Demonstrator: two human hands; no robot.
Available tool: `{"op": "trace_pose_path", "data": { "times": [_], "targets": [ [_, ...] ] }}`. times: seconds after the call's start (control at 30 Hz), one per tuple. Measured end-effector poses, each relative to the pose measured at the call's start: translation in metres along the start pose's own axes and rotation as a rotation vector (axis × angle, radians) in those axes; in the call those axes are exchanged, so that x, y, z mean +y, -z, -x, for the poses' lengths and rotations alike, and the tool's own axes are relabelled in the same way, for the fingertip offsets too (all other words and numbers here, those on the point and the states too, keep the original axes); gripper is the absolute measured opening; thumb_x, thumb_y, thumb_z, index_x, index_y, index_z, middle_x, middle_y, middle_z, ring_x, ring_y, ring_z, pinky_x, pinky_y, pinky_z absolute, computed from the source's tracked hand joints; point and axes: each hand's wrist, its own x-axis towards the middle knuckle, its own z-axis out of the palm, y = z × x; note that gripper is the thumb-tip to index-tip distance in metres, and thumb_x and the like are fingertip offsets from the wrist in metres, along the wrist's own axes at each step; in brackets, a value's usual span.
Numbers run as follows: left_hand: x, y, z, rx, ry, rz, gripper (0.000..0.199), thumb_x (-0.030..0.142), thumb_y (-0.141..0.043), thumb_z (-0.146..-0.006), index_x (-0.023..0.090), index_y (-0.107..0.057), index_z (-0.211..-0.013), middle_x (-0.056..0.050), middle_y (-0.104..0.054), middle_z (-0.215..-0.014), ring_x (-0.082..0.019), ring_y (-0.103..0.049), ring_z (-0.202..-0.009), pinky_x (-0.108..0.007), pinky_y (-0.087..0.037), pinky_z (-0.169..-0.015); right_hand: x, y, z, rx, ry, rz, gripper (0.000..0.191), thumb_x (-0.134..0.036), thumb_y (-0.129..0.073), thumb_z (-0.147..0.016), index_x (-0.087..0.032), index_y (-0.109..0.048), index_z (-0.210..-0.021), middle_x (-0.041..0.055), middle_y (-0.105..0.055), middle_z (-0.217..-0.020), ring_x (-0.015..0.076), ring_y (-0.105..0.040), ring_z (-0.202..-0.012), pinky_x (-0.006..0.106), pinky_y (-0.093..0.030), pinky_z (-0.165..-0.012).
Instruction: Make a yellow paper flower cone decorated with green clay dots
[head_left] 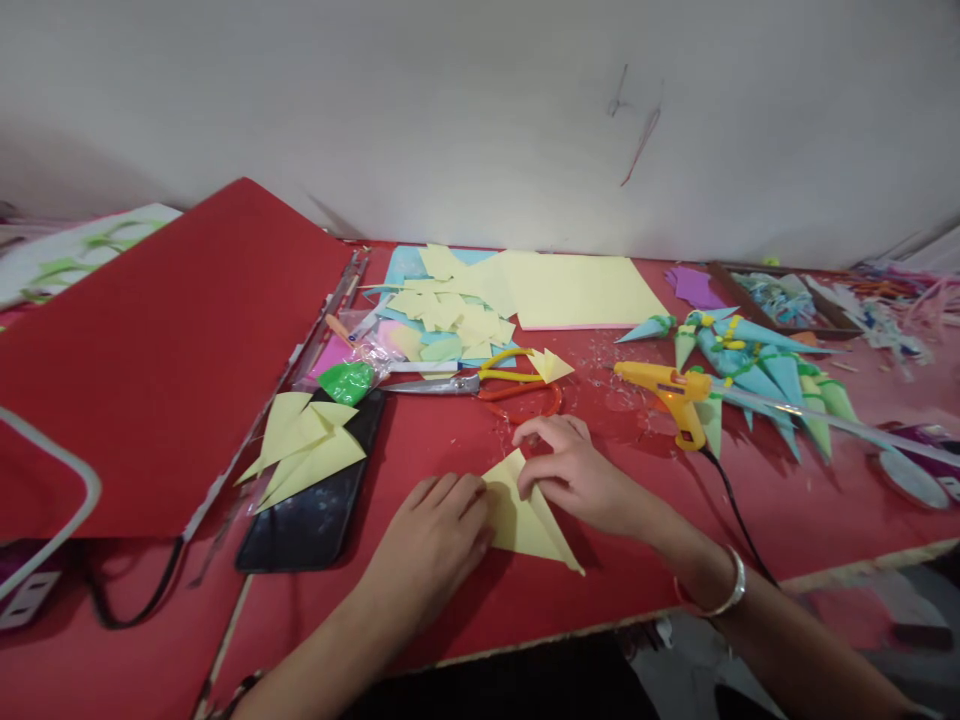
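Forearms [817, 630] nearest, pale bangle [739, 578] on the right wrist. Folded yellow paper [519, 528] lies on the red counter [420, 440], on the near side of the scissors [466, 384]. Left hand [442, 525]: fingers curled over the paper's left edge; underside hidden, cannot tell whether they grip. Right hand [581, 475]: fingers parted, one tip on the fold. Yellow cutting [551, 366] lies against the scissors' handles; green wrapped piece [346, 382] just left of the blades. Left of the scissors and nearer: black phone [300, 535], partly covered by yellow pieces [319, 440]; farther left, big red board [172, 370]. Beyond the scissors: heaped offcuts [450, 310], yellow sheets [589, 290]. Right of the scissors: glue gun [667, 385], its clear stick [795, 408] passing in front of blue and green cones [754, 375].
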Motion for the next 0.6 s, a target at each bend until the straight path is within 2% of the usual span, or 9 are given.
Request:
{"op": "trace_pose_path", "data": {
  "times": [0.07, 0.13, 0.27, 0.33, 0.43, 0.6],
  "targets": [
    [0.001, -0.001, -0.003, -0.075, 0.035, 0.036, 0.019, 0.016, -0.050, -0.079, 0.016, -0.058, -0.097, -0.005, -0.061, -0.091, -0.021, -0.056, -0.081, -0.035, -0.045, -0.071, 0.005, -0.004, 0.000, 0.009, -0.086, -0.088, 0.033, -0.001, -0.040, -0.079, -0.022, -0.064, -0.071, -0.0009, -0.058, -0.088, 0.0134, -0.052, -0.091, 0.036, -0.025, -0.089],
    [0.001, 0.000, -0.005, -0.100, 0.047, 0.065, 0.019, 0.017, -0.050, -0.080, 0.016, -0.057, -0.098, -0.006, -0.060, -0.093, -0.021, -0.055, -0.083, -0.035, -0.046, -0.070, 0.007, -0.009, 0.000, 0.035, -0.176, -0.178, 0.034, 0.001, -0.037, -0.078, -0.022, -0.063, -0.075, -0.0036, -0.063, -0.079, 0.0114, -0.056, -0.080, 0.036, -0.026, -0.088],
    [0.003, 0.000, -0.006, -0.094, 0.069, 0.011, 0.024, 0.019, -0.053, -0.079, 0.013, -0.055, -0.102, -0.007, -0.059, -0.090, -0.021, -0.055, -0.081, -0.034, -0.047, -0.068, 0.005, -0.018, 0.000, 0.144, -0.293, -0.246, 0.021, -0.016, -0.043, -0.082, -0.020, -0.062, -0.074, -0.0028, -0.067, -0.076, 0.0138, -0.058, -0.073, 0.033, -0.032, -0.079],
    [0.005, -0.002, -0.006, -0.076, 0.082, -0.029, 0.030, 0.024, -0.055, -0.079, 0.011, -0.054, -0.106, -0.008, -0.059, -0.089, -0.022, -0.055, -0.079, -0.034, -0.047, -0.067, 0.004, -0.022, 0.000, 0.182, -0.324, -0.264, 0.021, -0.025, -0.044, -0.084, -0.019, -0.062, -0.073, -0.0016, -0.066, -0.072, 0.0142, -0.058, -0.069, 0.029, -0.035, -0.071],
    [0.009, -0.006, -0.007, -0.056, 0.095, -0.066, 0.040, 0.029, -0.055, -0.079, 0.008, -0.051, -0.113, -0.009, -0.058, -0.089, -0.023, -0.055, -0.080, -0.035, -0.046, -0.068, 0.005, -0.026, 0.001, 0.227, -0.336, -0.294, 0.017, -0.025, -0.045, -0.083, -0.019, -0.060, -0.079, -0.0014, -0.064, -0.066, 0.0133, -0.058, -0.063, 0.025, -0.036, -0.064],
    [0.012, -0.012, -0.008, -0.038, 0.123, -0.125, 0.045, 0.031, -0.052, -0.080, 0.006, -0.048, -0.118, -0.010, -0.057, -0.088, -0.023, -0.055, -0.081, -0.036, -0.045, -0.070, 0.003, -0.030, 0.003, 0.222, -0.374, -0.268, 0.015, -0.022, -0.040, -0.083, -0.021, -0.053, -0.090, -0.0033, -0.064, -0.063, 0.0149, -0.058, -0.063, 0.030, -0.034, -0.071]
  ]
}}
